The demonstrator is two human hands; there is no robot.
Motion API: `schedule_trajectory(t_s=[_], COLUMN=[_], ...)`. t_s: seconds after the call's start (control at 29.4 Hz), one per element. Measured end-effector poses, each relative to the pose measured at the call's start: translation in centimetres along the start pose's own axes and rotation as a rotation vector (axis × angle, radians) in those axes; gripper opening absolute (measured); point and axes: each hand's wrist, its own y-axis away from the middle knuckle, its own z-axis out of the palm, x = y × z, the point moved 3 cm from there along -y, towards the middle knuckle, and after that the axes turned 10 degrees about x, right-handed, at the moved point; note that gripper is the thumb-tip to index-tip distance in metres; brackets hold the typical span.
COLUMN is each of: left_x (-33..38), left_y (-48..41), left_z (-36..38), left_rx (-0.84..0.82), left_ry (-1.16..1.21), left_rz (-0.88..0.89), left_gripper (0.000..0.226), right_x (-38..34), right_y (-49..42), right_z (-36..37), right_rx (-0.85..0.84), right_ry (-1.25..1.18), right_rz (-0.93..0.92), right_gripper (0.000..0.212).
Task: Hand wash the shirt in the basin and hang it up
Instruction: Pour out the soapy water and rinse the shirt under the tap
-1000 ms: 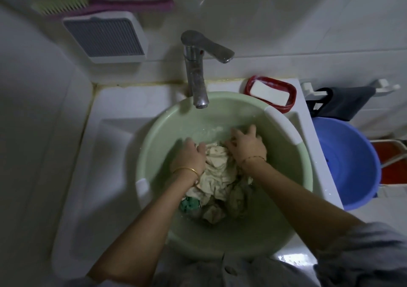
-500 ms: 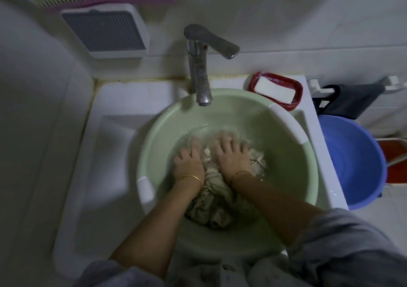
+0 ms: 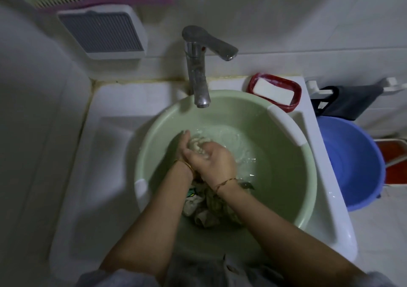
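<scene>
Shirt: wet cream cloth, bunched in the middle of the frame inside the green basin; its upper end is wrung into a ribbed twist between the two hands, the rest trails in a crumpled heap toward the bottom of the frame.
Left hand: clenched on the left side of the twisted cloth, with a gold bangle at the wrist.
Right hand: closed over the right side of the same twist, touching the left hand; a thin bracelet at the wrist.
Basin: round, pale green, with white grips on its rim; shallow water ripples at its far side.
Sink: white, holding the basin.
Tap: chrome, upper middle of the frame, spout above the basin's far rim.
Soap: white bar in a red dish, upper right of the basin on the sink's corner.
Bucket: blue, right edge of the frame, beside the sink.
</scene>
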Motion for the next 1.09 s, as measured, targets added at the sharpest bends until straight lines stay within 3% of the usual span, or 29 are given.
schedule_trajectory(t_s=[0.2,0.34,0.48,0.51,0.61,0.68,0.75,0.88,1.02,1.09], left_x=[-1.5,-0.9,1.5,1.3,-0.4,-1.4,-1.9,-2.0,-1.3,-1.0], left_y=[1.8,1.2,0.8,0.7,-0.1,-0.6,-1.1,-1.5,-1.7,-1.8], left_z=[0.8,1.3,0.3,0.1,-0.7,-1.4,-2.4,-3.2,-3.0,-3.1], left_rx=[0.083,0.155,0.318,0.313,0.346,0.343,0.346,0.382,0.391,0.384], left_ry=[-0.14,-0.913,-1.184,-1.35,-2.044,-2.264,-2.31,-2.071,-1.976,-1.882], left_rz=[0.047,0.361,0.928,0.992,1.021,0.921,0.841,0.801,0.739,0.741], left_gripper=[0.019,0.034,0.036,0.041,0.055,0.051,0.05,0.06,0.046,0.036], right_x=[-0.3,3.0,6.1,6.7,8.2,9.0,9.5,9.3,9.1,9.1], right_y=[-1.9,-5.5,-6.9,-6.5,-4.3,-3.5,-3.9,-4.6,-3.6,-4.0], right_z=[-0.7,-1.9,-2.6,-2.2,0.2,1.6,1.4,0.5,1.0,0.2], right_rx=[0.058,0.144,0.095,0.063,-0.095,-0.264,-0.392,-0.302,-0.411,-0.271], right_ry=[0.213,0.292,0.648,0.719,0.86,0.987,1.048,1.163,1.169,1.084], right_rz=[0.038,0.167,-0.086,-0.158,-0.265,-0.435,-0.568,-0.346,-0.577,-0.405], right_gripper=[0.025,0.028,0.043,0.048,0.064,0.067,0.067,0.06,0.059,0.06])
